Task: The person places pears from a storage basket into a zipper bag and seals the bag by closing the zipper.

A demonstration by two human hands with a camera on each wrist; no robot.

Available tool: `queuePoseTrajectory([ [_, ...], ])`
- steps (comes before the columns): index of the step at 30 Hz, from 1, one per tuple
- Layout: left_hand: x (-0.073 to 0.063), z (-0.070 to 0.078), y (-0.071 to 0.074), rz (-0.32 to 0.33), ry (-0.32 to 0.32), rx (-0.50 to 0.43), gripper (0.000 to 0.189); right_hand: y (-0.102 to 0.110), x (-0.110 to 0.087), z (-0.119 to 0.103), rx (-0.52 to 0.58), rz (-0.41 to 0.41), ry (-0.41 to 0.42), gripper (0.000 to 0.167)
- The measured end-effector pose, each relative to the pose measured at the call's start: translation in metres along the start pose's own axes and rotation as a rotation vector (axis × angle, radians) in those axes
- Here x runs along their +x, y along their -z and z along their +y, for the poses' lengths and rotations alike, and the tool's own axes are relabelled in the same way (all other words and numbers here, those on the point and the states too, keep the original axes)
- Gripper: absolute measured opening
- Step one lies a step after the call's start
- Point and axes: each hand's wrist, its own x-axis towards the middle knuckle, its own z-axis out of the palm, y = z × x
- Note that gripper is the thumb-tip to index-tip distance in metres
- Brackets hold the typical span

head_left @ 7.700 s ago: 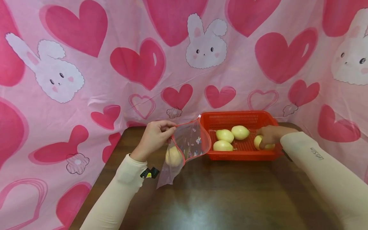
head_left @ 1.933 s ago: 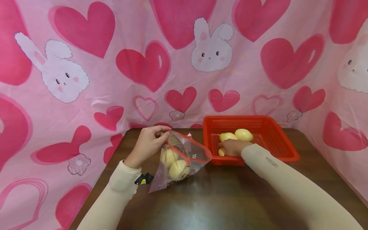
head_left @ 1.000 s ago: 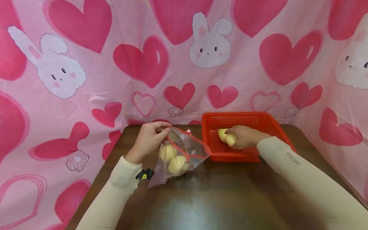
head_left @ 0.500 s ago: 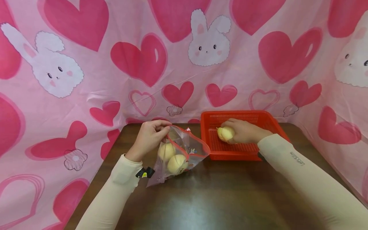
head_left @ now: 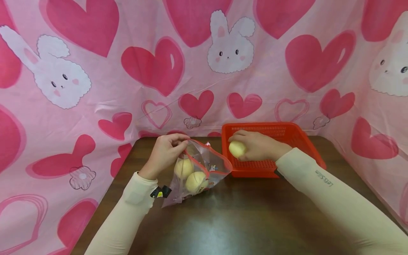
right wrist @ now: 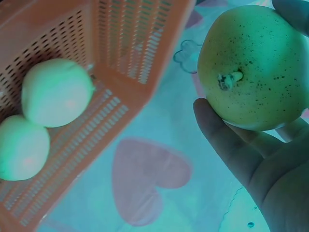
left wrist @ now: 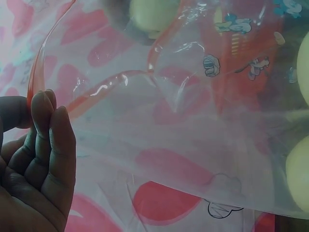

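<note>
pink cloth, printed with red hearts and white rabbit heads, fills the upper half of the head view and runs down its left side. from the lower left, a left sleeve in cream leads up to the left hand, with a small black device by the wrist. left of centre, that hand pinches the red rim of a clear bag between thumb and fingers; the left wrist view shows the same grip at its left edge, and cartoon figures on the film. in the bag lie two pale yellow fruits: an upper fruit and, below and to its right, a lower fruit. the bag's mouth gapes toward the right of the frame. bottom centre is dark wooden table.

right of centre sits a red basket with slotted walls, just beside the bag. in front of the basket's left part, the right hand grips a held fruit — stalk and dark specks show in the right wrist view. at the left of that view, two more fruits rest in the basket, touching each other. the right sleeve, cream with dark lettering, crosses the lower right.
</note>
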Motion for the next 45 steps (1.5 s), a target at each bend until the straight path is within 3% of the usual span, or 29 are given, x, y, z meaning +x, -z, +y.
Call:
queuePoseTrajectory([
  [13,-0.003,-0.006,0.006,0.000,0.034,-0.020,0.017,0.007,0.006,-0.015,-0.039,0.036,0.055,0.069],
  [24,-0.003,-0.006,0.006,-0.001,0.029,-0.009,0.018,0.015,0.009,-0.022,-0.051,0.065,0.078,0.068],
  [29,-0.002,-0.006,0.006,-0.005,0.021,-0.010,0.018,0.019,0.009,-0.028,-0.060,0.096,0.130,0.067],
  [35,-0.002,-0.005,0.006,0.005,0.021,-0.029,0.016,0.022,0.010,-0.037,-0.034,0.109,0.180,0.064],
  [45,-0.001,-0.003,-0.001,-0.009,0.028,-0.035,0.018,0.009,0.017,-0.057,0.036,0.141,0.259,0.073],
])
